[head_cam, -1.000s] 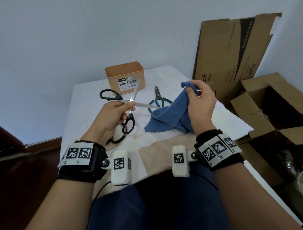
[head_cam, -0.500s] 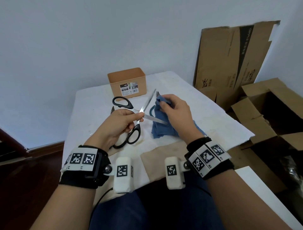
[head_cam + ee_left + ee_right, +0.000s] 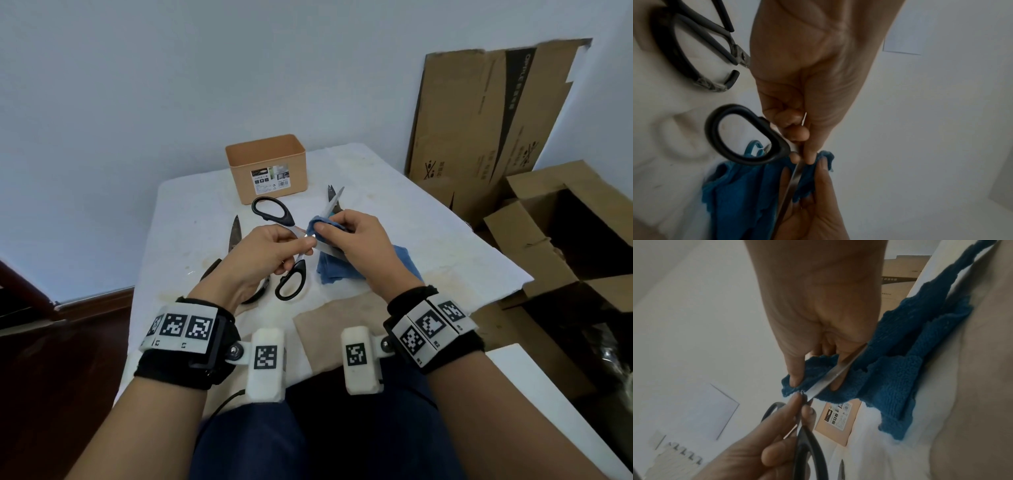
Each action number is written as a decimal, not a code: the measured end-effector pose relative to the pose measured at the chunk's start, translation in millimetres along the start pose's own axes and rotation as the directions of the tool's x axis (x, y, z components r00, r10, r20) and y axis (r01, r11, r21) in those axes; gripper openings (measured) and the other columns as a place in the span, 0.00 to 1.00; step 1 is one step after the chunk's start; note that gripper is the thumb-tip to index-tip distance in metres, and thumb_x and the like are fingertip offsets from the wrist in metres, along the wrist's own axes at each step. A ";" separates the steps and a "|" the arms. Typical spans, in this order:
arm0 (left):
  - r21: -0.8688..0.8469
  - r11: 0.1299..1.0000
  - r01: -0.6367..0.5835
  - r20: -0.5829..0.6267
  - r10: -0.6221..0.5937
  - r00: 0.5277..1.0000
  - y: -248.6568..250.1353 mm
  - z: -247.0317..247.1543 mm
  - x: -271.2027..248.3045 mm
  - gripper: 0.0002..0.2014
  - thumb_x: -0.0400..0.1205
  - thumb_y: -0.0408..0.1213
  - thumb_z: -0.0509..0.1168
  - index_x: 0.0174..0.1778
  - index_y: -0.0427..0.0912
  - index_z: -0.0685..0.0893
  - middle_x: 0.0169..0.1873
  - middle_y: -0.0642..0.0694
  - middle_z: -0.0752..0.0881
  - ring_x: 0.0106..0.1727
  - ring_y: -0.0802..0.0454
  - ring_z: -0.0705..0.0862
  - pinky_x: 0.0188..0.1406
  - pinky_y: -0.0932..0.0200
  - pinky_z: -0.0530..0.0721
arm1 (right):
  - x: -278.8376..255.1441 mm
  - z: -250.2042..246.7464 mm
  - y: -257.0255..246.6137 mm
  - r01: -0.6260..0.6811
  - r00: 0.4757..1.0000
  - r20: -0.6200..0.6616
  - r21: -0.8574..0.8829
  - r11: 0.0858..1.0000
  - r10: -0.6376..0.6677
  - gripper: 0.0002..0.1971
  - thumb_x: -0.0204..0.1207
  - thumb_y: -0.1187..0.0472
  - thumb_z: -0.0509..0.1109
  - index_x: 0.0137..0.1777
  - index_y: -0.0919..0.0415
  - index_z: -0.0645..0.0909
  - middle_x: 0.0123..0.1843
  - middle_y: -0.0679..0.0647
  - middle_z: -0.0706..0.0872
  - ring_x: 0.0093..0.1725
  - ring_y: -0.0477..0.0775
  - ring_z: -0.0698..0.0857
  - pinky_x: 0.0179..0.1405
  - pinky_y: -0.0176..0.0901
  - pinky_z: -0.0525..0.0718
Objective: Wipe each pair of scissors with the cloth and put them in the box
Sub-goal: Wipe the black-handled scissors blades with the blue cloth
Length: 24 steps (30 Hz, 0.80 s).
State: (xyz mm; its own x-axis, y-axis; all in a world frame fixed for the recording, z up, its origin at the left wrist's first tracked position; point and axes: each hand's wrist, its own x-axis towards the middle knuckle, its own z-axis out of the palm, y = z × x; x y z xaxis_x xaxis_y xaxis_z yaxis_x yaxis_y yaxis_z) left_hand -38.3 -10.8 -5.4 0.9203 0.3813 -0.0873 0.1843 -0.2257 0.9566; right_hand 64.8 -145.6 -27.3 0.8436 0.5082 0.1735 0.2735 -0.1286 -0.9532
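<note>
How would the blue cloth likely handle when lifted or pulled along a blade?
The blue cloth is probably floppy: it droops in folds from the right hand. Its fleecy pile suggests it is light and grippy, likely wrapping the black-handled scissors blade rather than sliding off.

Hidden behind the hands

The teal-handled scissors (image 3: 331, 196) show only their tips past the right hand (image 3: 356, 240); the dark shears (image 3: 235, 236) vanish under the left hand (image 3: 263, 260); the box label's (image 3: 270, 179) print is unreadable.
</note>
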 end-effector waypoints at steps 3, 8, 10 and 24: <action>0.006 1.000 0.005 -0.011 -0.005 1.000 -1.3 2.0 0.7 0.14 0.83 0.40 0.72 0.50 0.30 0.87 0.19 0.56 0.80 0.19 0.62 0.68 0.20 0.71 0.66 | -1.0 1.0 -0.4 -0.014 1.000 0.001 0.013 1.000 0.014 0.11 0.75 0.54 0.75 0.45 0.63 0.86 0.42 0.56 0.89 0.42 0.48 0.84 0.45 0.42 0.82; 0.023 0.999 -0.044 -0.008 0.044 0.999 -4.4 3.1 3.1 0.08 0.81 0.39 0.73 0.46 0.37 0.87 0.26 0.53 0.83 0.23 0.61 0.71 0.23 0.71 0.68 | -3.4 1.2 0.8 -0.021 1.000 -0.022 -0.002 1.000 0.021 0.09 0.75 0.54 0.75 0.39 0.59 0.85 0.35 0.52 0.85 0.38 0.47 0.82 0.42 0.46 0.82; 0.033 0.998 -0.051 0.004 0.051 0.999 -4.9 1.2 3.8 0.06 0.81 0.38 0.73 0.45 0.38 0.87 0.28 0.54 0.85 0.24 0.61 0.72 0.24 0.72 0.69 | -4.7 0.5 0.3 -0.025 0.999 -0.029 -0.009 1.000 0.025 0.09 0.75 0.54 0.75 0.37 0.57 0.84 0.34 0.50 0.84 0.37 0.47 0.82 0.41 0.45 0.81; 0.038 0.998 -0.050 0.043 0.048 0.998 -9.0 -1.0 5.9 0.06 0.81 0.36 0.73 0.48 0.36 0.88 0.35 0.44 0.86 0.25 0.61 0.73 0.26 0.73 0.72 | -7.2 -2.8 -4.7 -0.061 0.993 -0.096 0.027 0.998 0.064 0.10 0.75 0.54 0.75 0.40 0.61 0.86 0.37 0.56 0.87 0.39 0.50 0.83 0.46 0.49 0.84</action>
State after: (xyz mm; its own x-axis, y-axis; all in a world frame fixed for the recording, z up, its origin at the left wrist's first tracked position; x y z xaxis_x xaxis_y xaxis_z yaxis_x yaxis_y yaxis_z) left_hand -35.0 -5.6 -14.2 0.9422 0.3309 -0.0530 0.1512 -0.2786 0.9484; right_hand 58.7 -151.0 -23.3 0.8998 0.4148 0.1353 0.2086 -0.1367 -0.9684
